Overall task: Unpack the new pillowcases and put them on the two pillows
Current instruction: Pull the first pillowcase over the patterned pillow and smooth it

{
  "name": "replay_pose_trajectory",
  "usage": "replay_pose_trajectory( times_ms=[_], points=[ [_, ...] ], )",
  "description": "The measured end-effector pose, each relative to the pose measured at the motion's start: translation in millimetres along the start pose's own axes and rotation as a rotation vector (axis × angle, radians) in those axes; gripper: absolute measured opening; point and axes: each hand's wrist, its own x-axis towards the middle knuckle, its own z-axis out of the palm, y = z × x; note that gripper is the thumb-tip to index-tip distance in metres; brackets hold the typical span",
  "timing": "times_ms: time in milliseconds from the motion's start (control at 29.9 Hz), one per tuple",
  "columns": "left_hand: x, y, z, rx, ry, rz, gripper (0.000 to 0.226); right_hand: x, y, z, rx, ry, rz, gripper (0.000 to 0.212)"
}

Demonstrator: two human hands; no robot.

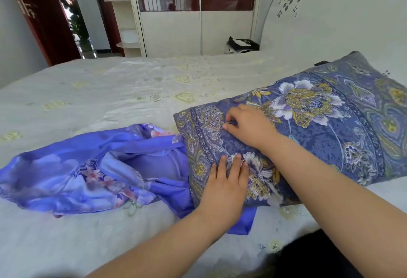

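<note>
Patterned blue pillow (308, 123) lying on bed (110, 88), near headboard (330, 24). Left hand (224, 180) flat on pillow's near end, fingers straight, grip holding nothing. Right hand (246, 126) on pillow top, fingertips pinching a bit of its fabric. Loose violet pillowcase (88, 167) crumpled just left of pillow, touching it, partly under its near end.

A wide bed with a pale embroidered cover (132, 92) fills the room. Behind it stand a white sliding-door wardrobe (198, 30), rounded white corner shelves (127, 35), a dark red door (44, 24) and a white flower-patterned headboard (330, 17).
</note>
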Motion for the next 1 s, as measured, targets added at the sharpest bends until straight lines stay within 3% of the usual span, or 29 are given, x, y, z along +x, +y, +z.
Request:
replay_pose_trajectory(
  times_ms=[134,267,367,468,568,702,835,935,1002],
  points=[
    [10,-41,-14,-0.155,0.289,0.089,0.046,-3,8,-17,-0.023,-0.332,0.112,0.044],
    [3,-83,-56,-0.118,0.409,0.151,0.051,19,-15,-44,-0.014,-0.527,0.063,0.058],
    [-16,-116,-80,-0.152,0.275,0.176,0.048,21,-31,-51,0.072,-0.720,-0.073,0.044],
    [-24,-131,-79,-0.301,0.117,0.086,0.045,13,-32,-29,0.036,-0.857,-0.114,0.050],
    [-11,-128,-66,-0.385,0.076,0.028,0.048,11,-23,-13,0.071,-0.881,-0.091,0.040],
    [28,-122,-56,-0.483,-0.051,0.035,0.082,11,0,-5,0.287,-0.826,0.013,0.031],
    [65,-118,-41,-0.456,-0.271,-0.057,0.095,-4,7,-16,0.586,-0.736,0.240,0.070],
    [82,-118,-41,-0.451,-0.420,-0.107,0.097,-10,-7,-27,0.467,-0.829,0.056,0.103],
    [88,-119,-40,-0.480,-0.438,-0.115,0.079,-12,-18,-23,0.277,-0.823,-0.057,0.122]
  ],
)
